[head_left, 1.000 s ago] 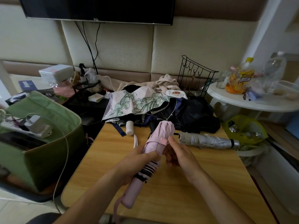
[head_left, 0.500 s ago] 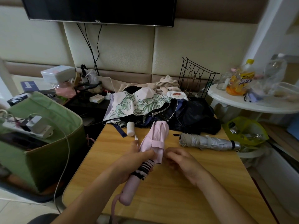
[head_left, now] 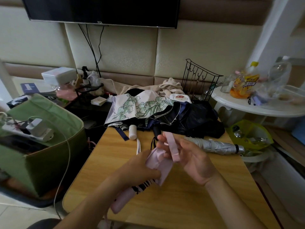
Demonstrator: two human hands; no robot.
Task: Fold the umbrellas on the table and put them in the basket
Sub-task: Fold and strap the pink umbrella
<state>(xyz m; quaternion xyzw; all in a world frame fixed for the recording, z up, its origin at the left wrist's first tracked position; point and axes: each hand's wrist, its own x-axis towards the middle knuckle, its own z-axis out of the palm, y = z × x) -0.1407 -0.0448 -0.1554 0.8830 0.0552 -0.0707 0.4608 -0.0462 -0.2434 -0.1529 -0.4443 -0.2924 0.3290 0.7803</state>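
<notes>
Gripping the folded pink umbrella (head_left: 162, 169) around its middle, the left hand (head_left: 140, 167) holds it slanted over the near part of the wooden table (head_left: 181, 204), handle toward the person and tip pointing away. The fingers are curled round the bunched canopy just above a black-striped band. The right hand (head_left: 193, 158) is beside it, to the right, thumb and fingers pinching the umbrella's pink strap (head_left: 172, 147), which stands up from the canopy across the palm.

Beyond the hands, a rolled silver umbrella (head_left: 212, 144) lies on the table's right side, tip toward the table edge. At the far end of the table sits a heap of unfolded umbrellas: a white one with a green floral print (head_left: 140, 107) on the left, its white handle (head_left: 132, 132) poking toward the person, and a black one (head_left: 194, 119) on the right, overlapping it. Beige cloth (head_left: 170, 87) is bunched behind them, next to a black wire rack (head_left: 199, 80).

Left of the table stands the green fabric basket (head_left: 49, 146), well apart from the pink umbrella; a white power strip (head_left: 33, 131) and cables rest across its top. To the right, a white round side table (head_left: 257, 106) carries bottles and plastic containers. A dark TV (head_left: 102, 10) hangs on the padded wall behind.
</notes>
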